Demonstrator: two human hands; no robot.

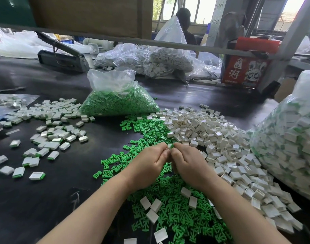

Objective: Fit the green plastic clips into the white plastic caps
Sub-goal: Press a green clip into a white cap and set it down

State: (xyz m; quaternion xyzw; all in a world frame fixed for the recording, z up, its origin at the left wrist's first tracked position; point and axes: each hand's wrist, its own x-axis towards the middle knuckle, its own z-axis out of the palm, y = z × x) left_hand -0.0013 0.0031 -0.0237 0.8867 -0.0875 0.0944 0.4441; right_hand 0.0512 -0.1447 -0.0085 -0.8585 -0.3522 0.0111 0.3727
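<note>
A dark counter [66, 182] carries everything, crossed at the far side by a grey metal rail [186, 45] that cuts across the view of a seated person [184, 23] beyond. On the right edge bulges a big clear sack of assembled pieces [289, 138]; at the far middle lie two clear bags of white parts [161, 62], and in front of them one open bag of green clips [119, 103]. Far right stands a red carton [245, 67] printed with white Chinese characters (too distorted to read with confidence), and far left a grey hinged tool [62, 57]. A heap of loose white caps [221, 138] spreads down the right, a loose spill of green clips [168, 205] runs down the middle under the forearms, both far too many to count, and finished white-and-green pieces [50, 127] scatter across the left. Above the green spill, the left hand [149, 164] and right hand [187, 164] meet fingertip to fingertip, the left pinching a white cap [168, 146] and the right pinching a green clip [172, 146], the two parts touching.
</note>
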